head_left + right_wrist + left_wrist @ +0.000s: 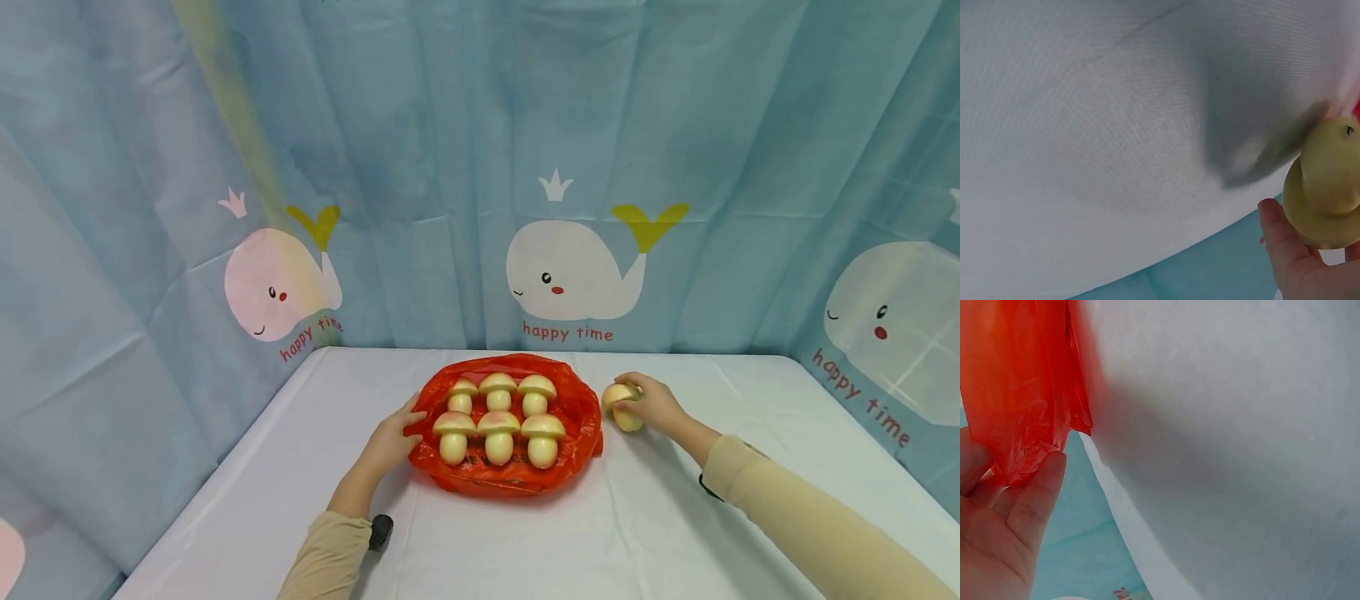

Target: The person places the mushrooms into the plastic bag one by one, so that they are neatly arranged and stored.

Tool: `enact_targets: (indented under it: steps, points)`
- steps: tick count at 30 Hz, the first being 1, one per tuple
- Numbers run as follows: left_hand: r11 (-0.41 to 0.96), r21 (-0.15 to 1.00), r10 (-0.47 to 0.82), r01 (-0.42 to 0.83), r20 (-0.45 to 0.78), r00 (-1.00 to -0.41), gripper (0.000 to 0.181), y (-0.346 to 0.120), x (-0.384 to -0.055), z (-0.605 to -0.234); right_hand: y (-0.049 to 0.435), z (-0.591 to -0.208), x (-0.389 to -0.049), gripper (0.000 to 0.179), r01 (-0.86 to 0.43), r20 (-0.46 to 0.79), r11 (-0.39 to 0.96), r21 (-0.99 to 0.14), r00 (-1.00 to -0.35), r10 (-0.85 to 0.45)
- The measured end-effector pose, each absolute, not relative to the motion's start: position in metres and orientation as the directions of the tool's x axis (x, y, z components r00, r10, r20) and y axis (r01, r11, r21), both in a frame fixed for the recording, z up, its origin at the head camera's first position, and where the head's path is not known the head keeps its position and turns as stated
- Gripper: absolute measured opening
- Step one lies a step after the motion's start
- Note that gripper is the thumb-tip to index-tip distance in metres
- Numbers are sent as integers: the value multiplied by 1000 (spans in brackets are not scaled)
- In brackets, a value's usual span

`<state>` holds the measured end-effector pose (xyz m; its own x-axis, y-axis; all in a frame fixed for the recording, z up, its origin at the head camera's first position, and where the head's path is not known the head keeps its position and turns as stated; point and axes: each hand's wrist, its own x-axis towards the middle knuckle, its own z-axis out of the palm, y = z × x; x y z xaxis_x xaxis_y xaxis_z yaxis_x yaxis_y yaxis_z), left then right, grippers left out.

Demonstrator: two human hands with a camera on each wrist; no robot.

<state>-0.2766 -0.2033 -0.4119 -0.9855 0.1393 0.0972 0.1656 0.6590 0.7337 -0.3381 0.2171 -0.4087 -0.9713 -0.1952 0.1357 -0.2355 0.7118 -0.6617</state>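
Observation:
A red plastic bag (517,485) lies spread on the table, its edge crumpled up around two rows of cream mushrooms (498,448) with smooth caps and thick stems. At the bag's left side, my left hand (388,442) holds the rim; the left wrist view shows the red plastic (1019,394) between the fingers and thumb. To the right of the bag, my right hand (654,407) grips another mushroom (621,400) by its cap, low over the cloth. In the right wrist view that mushroom (1333,169) shows its stem end, with part of the hand out of frame.
A white cloth (480,550) covers the table. Behind and at the sides hangs a blue curtain (450,150) with printed whales, close to the table's back edge. Black bands show at both sleeve cuffs.

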Motion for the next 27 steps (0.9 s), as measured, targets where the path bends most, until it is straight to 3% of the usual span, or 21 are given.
enact_targets:
  steps: [20,27]
  points:
    - [656,735,141,169,100,-985,42,-204,-277,-413,191,-358,-321,50,-220,144,510,-831,-972,-186]
    - [654,740,138,156,85,-987,43,-205,-277,-413,172,-361,-322,44,-268,169,505,-821,-957,-234]
